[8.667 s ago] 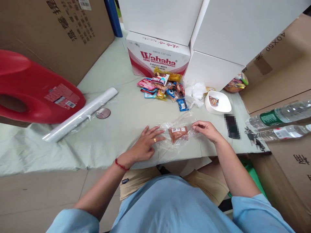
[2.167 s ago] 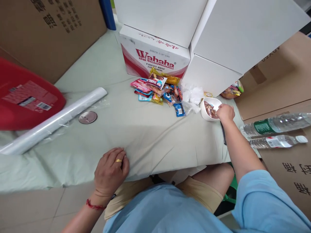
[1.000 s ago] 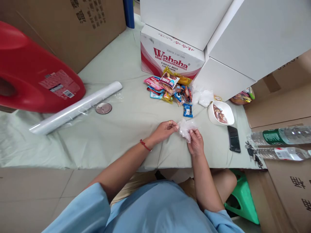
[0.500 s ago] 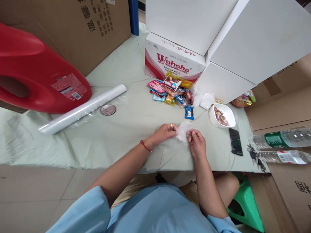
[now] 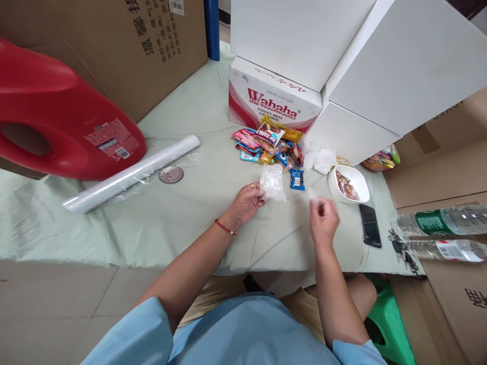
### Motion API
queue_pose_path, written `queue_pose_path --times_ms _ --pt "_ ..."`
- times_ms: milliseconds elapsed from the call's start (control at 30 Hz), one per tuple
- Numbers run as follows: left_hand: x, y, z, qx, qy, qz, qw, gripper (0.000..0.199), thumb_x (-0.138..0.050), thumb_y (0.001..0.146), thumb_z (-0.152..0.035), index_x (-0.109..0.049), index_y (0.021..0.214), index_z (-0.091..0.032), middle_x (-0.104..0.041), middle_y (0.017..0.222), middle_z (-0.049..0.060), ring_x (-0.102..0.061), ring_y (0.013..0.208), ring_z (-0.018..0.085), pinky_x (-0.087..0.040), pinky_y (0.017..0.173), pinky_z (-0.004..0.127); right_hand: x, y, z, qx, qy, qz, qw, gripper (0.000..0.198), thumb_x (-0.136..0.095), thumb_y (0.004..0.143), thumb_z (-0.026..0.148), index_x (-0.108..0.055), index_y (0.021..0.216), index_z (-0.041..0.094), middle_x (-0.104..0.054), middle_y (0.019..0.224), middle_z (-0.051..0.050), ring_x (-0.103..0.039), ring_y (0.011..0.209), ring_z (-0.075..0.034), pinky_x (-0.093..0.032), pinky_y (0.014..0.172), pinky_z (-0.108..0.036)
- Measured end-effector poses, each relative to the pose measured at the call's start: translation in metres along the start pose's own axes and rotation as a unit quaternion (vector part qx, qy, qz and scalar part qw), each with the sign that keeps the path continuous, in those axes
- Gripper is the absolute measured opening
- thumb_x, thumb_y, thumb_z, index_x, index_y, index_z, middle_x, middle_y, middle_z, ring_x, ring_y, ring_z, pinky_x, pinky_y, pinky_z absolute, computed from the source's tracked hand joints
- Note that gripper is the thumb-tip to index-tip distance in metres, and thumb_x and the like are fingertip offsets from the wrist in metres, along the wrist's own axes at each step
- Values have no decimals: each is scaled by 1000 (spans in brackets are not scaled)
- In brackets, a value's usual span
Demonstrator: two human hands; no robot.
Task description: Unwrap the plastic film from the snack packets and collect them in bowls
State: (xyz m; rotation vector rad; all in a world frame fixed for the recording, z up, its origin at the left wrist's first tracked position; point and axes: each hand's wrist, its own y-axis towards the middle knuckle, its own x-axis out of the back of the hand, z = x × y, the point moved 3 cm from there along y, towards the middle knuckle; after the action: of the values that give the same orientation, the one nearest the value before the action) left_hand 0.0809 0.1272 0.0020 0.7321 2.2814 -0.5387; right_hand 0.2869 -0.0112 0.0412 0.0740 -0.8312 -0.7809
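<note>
"So, how is the left hand point(image 5: 244, 204) placed?"

"Low over the cloth-covered table point(image 5: 213, 218), on a forearm that slants in from the lower left. A red bracelet point(image 5: 225, 227) circles the wrist, and a ring point(image 5: 252, 185) sits on one finger. The fingers curl in toward the thumb, pinching the near left edge of some crumpled clear plastic point(image 5: 272, 182)."

"Where exactly is that plastic?"

"Just beyond the left fingertips, between the hand and the snack pile point(image 5: 266, 142), with a small blue packet point(image 5: 297, 179) near its right side."

"And the right hand point(image 5: 324, 220)?"

"Well apart from the left, at the end of a steeper forearm. The fingers are bent in toward the palm, with the fingertips pointing forward and a little left."

"Are they gripping anything?"

"I can't tell. A pale, see-through smear point(image 5: 314, 194) shows at the tips, but motion blurs it."

"What's nearest?"

"A white bowl point(image 5: 360, 181) holding brown wrapped snacks point(image 5: 346, 186), just beyond to the right; a dark phone point(image 5: 370, 226) lies near too."
</note>
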Motion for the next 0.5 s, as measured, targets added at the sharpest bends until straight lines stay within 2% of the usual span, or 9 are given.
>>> queue_pose_path --times_ms 33,67,100,167,233,267,333,400,500 --pt "0 0 1 3 4 0 1000 30 -80 61 -28 -54 72 -19 -54 66 -4 -53 62 10 -33 54 22 9 8 2 9 3 -44 999 34 -57 100 52 -72 114 25 -65 108 -11 -60 93 -26 -52 92 -44" --pt "0 0 2 6 8 0 1000 32 -81 61 -29 -53 72 -19 -54 66 -4 -53 62 9 -33 55 22 16 16 3 16 6 -60 998 39 -58 99 53 -70 122 25 -64 119 -13 -61 97 -26 -52 94 -44" --pt "1 0 3 9 14 0 1000 33 -83 62 -29 -53 72 -19 -55 66 -4 -54 62 9 -33 55 22 20 25 5 17 7 -51 999 45 -61 97 55 -68 129 24 -61 129 -15 -62 97 -26 -53 93 -44" --pt "0 0 5 15 30 2 999 36 -86 62 -31 -54 73 -19 -57 67 -4 -54 62 9 -34 56 22 21 37 11 5 10 7 1000 56 -67 92 59 -67 134 22 -57 140 -17 -63 86 -22 -56 85 -42" --pt "-1 0 7 21 48 6 999 38 -88 62 -33 -55 74 -19 -58 67 -4 -54 62 9 -34 57 22 17 38 20 1 27 61 998 53 -66 93 61 -71 129 22 -62 135 -15 -61 75 -18 -56 78 -39" --pt "-1 0 8 23 57 9 998 38 -89 62 -35 -56 74 -19 -58 66 -4 -54 61 9 -35 57 22 14 35 27 12 43 82 996 49 -63 96 61 -72 125 23 -66 129 -13 -62 76 -18 -56 78 -37" --pt "-3 -1 11 24 79 19 996 38 -89 63 -37 -58 74 -19 -58 65 -4 -51 59 8 -34 57 23 4 23 42 57 75 127 987 43 -65 97 59 -74 121 25 -70 123 -10 -65 91 -21 -56 82 -36" --pt "-5 -1 15 24 103 35 994 36 -88 63 -37 -59 73 -18 -57 63 -5 -48 58 7 -34 58 23 -8 9 54 98 89 167 977 40 -74 92 55 -76 119 26 -72 122 -9 -64 106 -25 -55 86 -36" --pt "-7 -2 20 23 135 54 989 30 -86 62 -33 -61 70 -17 -57 61 -6 -45 56 7 -33 58 23 -24 -2 53 92 106 213 967 24 -76 91 48 -80 100 26 -75 100 -6 -65 97 -23 -52 86 -36"
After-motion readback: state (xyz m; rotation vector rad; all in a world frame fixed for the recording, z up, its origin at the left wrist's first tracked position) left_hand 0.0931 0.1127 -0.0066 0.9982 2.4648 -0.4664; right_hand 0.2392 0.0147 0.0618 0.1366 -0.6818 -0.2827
